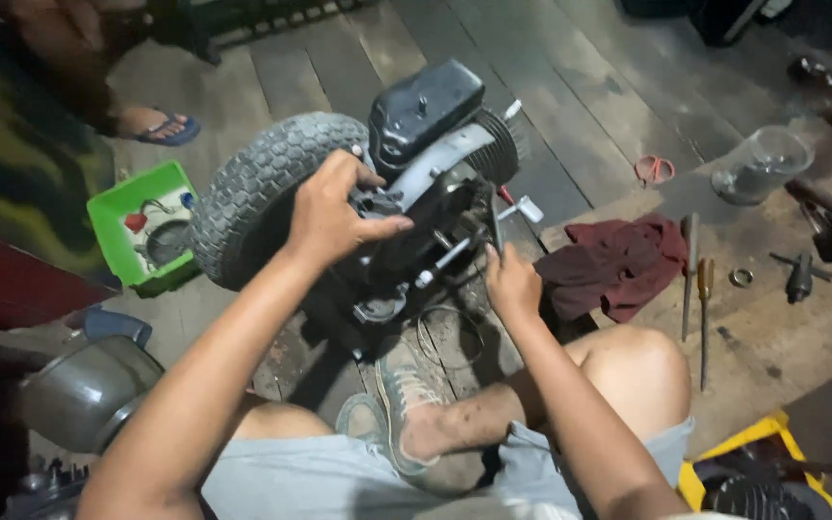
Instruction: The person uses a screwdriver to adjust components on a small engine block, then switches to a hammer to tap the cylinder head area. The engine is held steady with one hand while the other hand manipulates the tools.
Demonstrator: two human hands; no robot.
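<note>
A small black engine (435,183) with a knobbly grey tyre (262,188) lies on the wooden floor in front of me. My left hand (334,207) grips a dark metal part on the engine's side, next to the tyre. Lower and to the right, my right hand (510,279) holds a thin tool against the engine; its tip is hidden among the parts. A loose cable (445,337) curls on the floor under the engine. My bent legs and a worn shoe (402,385) sit just below it.
A green tray (137,226) of small parts stands left of the tyre. A dark red rag (618,260), screwdrivers (703,308), red scissors (654,169) and a clear plastic jug (763,164) lie to the right. Another person's sandalled foot (161,125) is at upper left.
</note>
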